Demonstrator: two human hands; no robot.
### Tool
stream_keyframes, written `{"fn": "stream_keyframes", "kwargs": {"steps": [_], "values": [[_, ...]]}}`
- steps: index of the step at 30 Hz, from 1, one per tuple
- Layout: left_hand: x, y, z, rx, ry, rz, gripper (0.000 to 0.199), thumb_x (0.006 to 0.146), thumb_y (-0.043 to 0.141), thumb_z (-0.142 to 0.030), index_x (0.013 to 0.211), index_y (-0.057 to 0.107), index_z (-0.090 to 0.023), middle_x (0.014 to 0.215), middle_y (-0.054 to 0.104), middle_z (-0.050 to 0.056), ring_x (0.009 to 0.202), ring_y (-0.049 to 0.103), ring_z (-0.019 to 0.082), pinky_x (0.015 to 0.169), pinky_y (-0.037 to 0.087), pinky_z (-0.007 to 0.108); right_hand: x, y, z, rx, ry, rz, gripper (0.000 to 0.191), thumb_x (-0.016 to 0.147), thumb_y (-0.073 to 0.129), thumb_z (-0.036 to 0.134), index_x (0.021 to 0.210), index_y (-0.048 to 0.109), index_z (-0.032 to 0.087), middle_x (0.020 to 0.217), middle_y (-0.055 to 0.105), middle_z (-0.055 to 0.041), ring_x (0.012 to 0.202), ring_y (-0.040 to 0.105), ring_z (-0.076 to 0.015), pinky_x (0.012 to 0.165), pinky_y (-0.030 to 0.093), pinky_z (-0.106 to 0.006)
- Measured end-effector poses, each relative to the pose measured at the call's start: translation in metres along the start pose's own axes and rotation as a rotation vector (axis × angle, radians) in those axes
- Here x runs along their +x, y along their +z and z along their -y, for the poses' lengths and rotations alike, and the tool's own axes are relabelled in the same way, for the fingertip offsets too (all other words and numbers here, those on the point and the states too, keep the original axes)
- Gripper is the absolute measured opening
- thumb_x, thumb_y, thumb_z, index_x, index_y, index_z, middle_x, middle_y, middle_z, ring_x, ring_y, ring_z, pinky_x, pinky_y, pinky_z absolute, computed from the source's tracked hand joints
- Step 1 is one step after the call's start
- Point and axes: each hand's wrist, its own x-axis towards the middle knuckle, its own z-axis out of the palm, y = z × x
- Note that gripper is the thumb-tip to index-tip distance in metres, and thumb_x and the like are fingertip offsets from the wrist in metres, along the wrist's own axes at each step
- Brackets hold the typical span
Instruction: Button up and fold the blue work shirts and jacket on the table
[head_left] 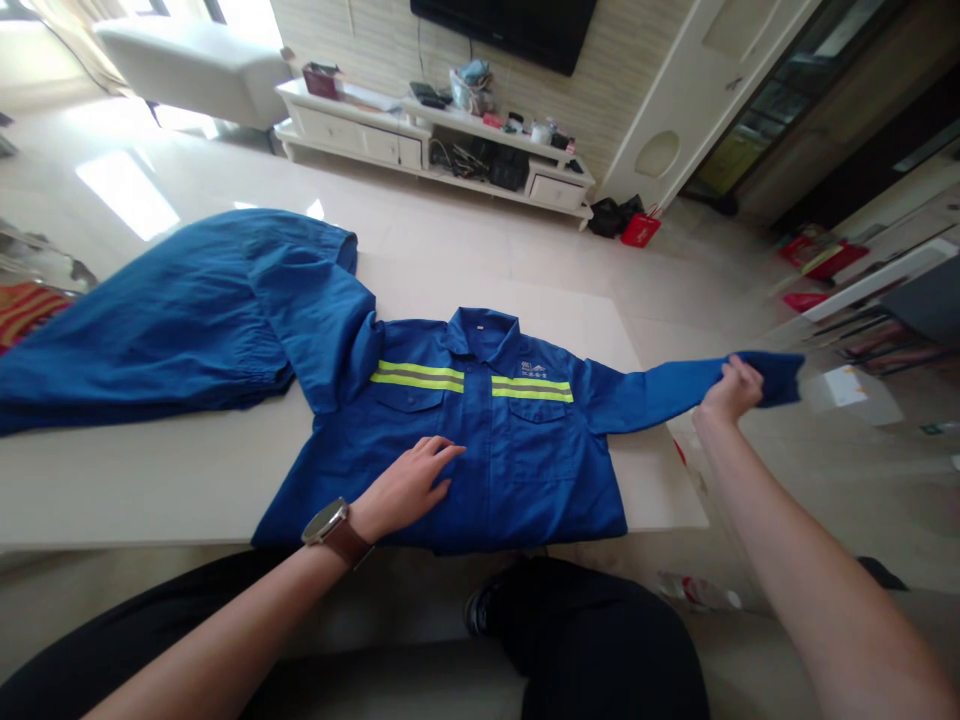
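A blue work jacket (540, 470) with yellow reflective strips lies front up on a white table (150, 490), its collar pointing away from me. My right hand (733, 388) is closed around the sleeve on the right, near the cuff, and holds it stretched out past the table's edge. Over the jacket's front, below the chest pocket on the left, is my left hand (416, 480), its fingers apart and holding nothing; whether it touches the cloth I cannot tell. The jacket's other sleeve runs into a heap of blue cloth (172, 310) on the table's left part.
A low white TV cabinet (345, 130) with assorted items stands against the far wall under a television (510, 25). Behind on the left is a grey upholstered seat (195, 70). A red bag (640, 229) and a white box (855, 395) are on the floor to the right.
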Motion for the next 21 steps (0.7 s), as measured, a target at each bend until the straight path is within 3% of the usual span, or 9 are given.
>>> {"fn": "stream_keyframes", "kwargs": {"steps": [2,4,7,9,11,14,18,21], "values": [[0.001,-0.001,0.002,-0.139,-0.042,-0.07,0.049,0.094,0.054,-0.028,0.143,0.057,-0.026,0.142,0.059,0.01,0.135,0.053,0.027,0.119,0.042,0.044,-0.021,0.009,0.05,0.052,-0.24,-0.067,0.054,0.091,0.044,0.028,0.133,0.064,0.002,0.142,0.052,-0.0251,0.133,0.054,-0.029,0.115,0.042,-0.044],[0.005,-0.005,0.005,-0.355,-0.123,-0.152,0.046,0.094,0.055,-0.038,0.137,0.06,-0.023,0.138,0.062,0.011,0.132,0.056,0.028,0.118,0.043,0.045,-0.063,0.015,0.102,0.093,-0.602,0.075,0.049,0.091,0.055,0.035,0.128,0.07,0.006,0.135,0.058,-0.0205,0.13,0.056,-0.0298,0.115,0.043,-0.049],[0.011,-0.018,0.011,-0.843,-0.28,-0.26,0.052,0.095,0.049,-0.055,0.134,0.057,-0.021,0.138,0.064,0.013,0.127,0.061,0.028,0.109,0.051,0.047,-0.147,0.02,0.156,0.113,-0.98,0.522,0.04,0.094,0.06,0.037,0.129,0.072,0.02,0.135,0.062,-0.0128,0.134,0.057,-0.0297,0.116,0.045,-0.053],[0.014,-0.032,0.017,-1.207,-0.344,-0.385,0.056,0.096,0.039,-0.061,0.134,0.055,-0.022,0.135,0.066,0.012,0.122,0.065,0.028,0.101,0.055,0.048,-0.197,0.024,0.167,0.137,-1.119,0.867,0.029,0.095,0.061,0.033,0.118,0.075,0.024,0.135,0.064,-0.0106,0.138,0.055,-0.0296,0.116,0.046,-0.052],[0.013,-0.046,0.025,-1.506,-0.353,-0.556,0.056,0.095,0.038,-0.062,0.131,0.057,-0.023,0.126,0.071,0.011,0.116,0.068,0.027,0.097,0.057,0.047,-0.229,0.028,0.156,0.136,-1.115,1.025,0.023,0.096,0.059,0.029,0.112,0.074,0.024,0.137,0.064,-0.0103,0.14,0.054,-0.0281,0.116,0.046,-0.05],[0.009,-0.058,0.039,-1.776,-0.38,-0.75,0.048,0.091,0.049,-0.057,0.119,0.065,-0.022,0.115,0.074,0.009,0.11,0.069,0.026,0.096,0.058,0.045,-0.243,0.032,0.112,-0.048,-1.039,1.058,0.028,0.094,0.062,0.029,0.119,0.07,0.021,0.138,0.062,-0.0132,0.142,0.051,-0.0291,0.118,0.045,-0.051],[0.004,-0.059,0.047,-1.855,-0.559,-0.897,0.03,0.089,0.063,-0.043,0.109,0.07,-0.022,0.107,0.076,0.005,0.104,0.07,0.022,0.094,0.058,0.038,-0.23,0.027,0.046,-0.559,-0.959,1.019,0.061,0.086,0.07,0.035,0.143,0.058,0.017,0.155,0.049,-0.0186,0.151,0.036,-0.0384,0.118,0.041,-0.059],[0.004,-0.057,0.045,-1.864,-0.558,-0.902,0.026,0.091,0.063,-0.038,0.107,0.071,-0.02,0.106,0.077,0.007,0.101,0.072,0.022,0.089,0.06,0.037,-0.223,0.02,0.018,-0.77,-0.888,0.985,0.064,0.092,0.062,0.035,0.153,0.051,0.018,0.162,0.043,-0.0154,0.151,0.035,-0.0374,0.116,0.044,-0.056]]}}
